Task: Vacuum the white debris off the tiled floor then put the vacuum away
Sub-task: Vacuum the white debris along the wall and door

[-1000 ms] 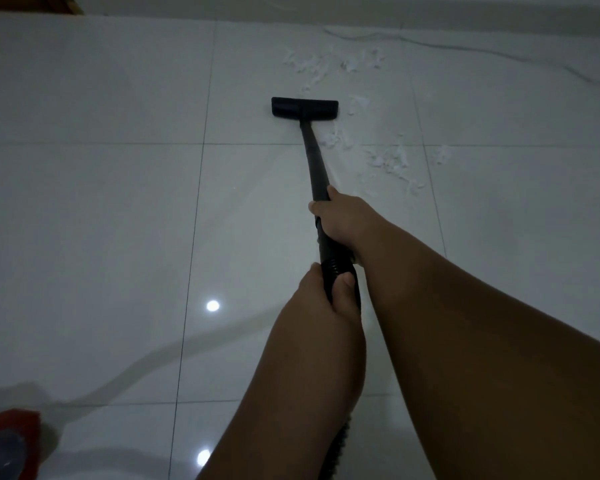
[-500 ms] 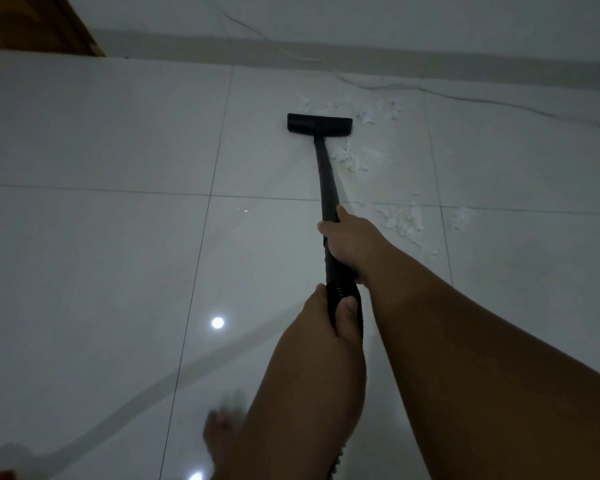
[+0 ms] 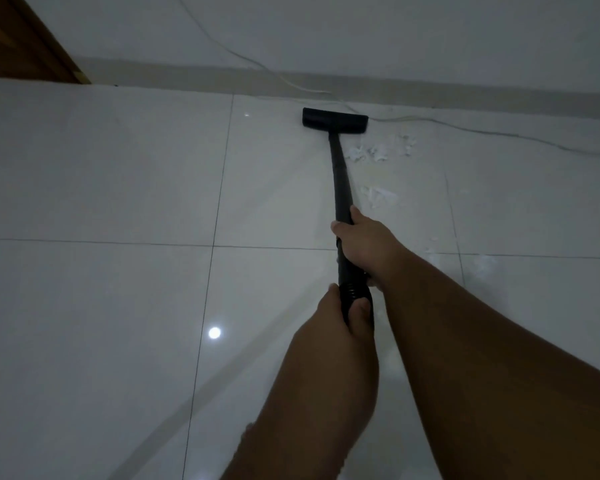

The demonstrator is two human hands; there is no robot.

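A black vacuum wand [image 3: 340, 181] runs from my hands to its flat black floor head [image 3: 334, 120], which sits on the white tiled floor [image 3: 118, 188] close to the far wall. My right hand [image 3: 364, 244] grips the wand's middle. My left hand [image 3: 340, 317] grips the ribbed hose end just behind it. White debris [image 3: 378, 152] lies scattered right of the wand, with more scraps [image 3: 378, 195] nearer my right hand and faint bits [image 3: 484, 263] further right.
A thin white cable [image 3: 430, 121] runs down the wall and along the floor by the skirting, passing just behind the floor head. A brown wooden door edge [image 3: 21, 39] stands at the top left. The vacuum body is out of view.
The floor head has been pushed forward past the far debris, up near the wall and cable. The view has tilted up, and both hands kept their grip.
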